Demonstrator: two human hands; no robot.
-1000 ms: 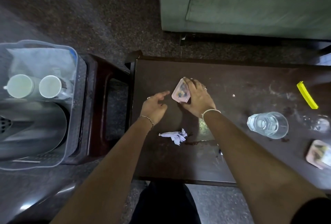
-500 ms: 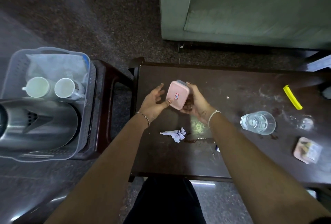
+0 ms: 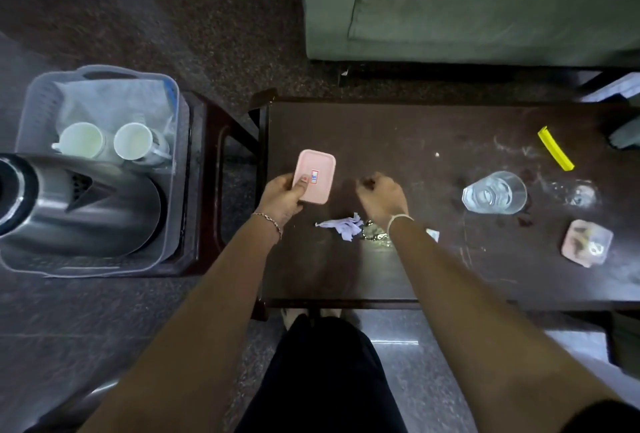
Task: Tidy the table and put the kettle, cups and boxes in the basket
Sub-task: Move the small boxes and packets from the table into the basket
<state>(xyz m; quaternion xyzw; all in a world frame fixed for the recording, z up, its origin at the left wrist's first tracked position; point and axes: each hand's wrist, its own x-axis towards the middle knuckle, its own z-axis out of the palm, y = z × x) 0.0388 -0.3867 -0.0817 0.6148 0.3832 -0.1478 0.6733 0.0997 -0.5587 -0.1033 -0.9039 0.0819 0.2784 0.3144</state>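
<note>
The left hand's thumb lies across the lid of the pink box, and the other fingers are curled beneath it, so the left hand pinches the box by its near left corner. The box is held lid up over the left end of the table, its far end sticking out beyond the fingertips. The right hand is just to the right of the box and apart from it, knuckles up, fingers curled in with nothing to be seen in them.

Close to the right wrist, toward the table's near edge, lies a crumpled paper scrap with a shiny wrapper beside it. Further right stands a clear glass. A yellow clip lies toward the far right corner, and a second pink box sits near the right end.

Off the table's left edge, a clear basket stands on a dark side stand. It holds a steel kettle on its near side and two white cups lying side by side behind it.
</note>
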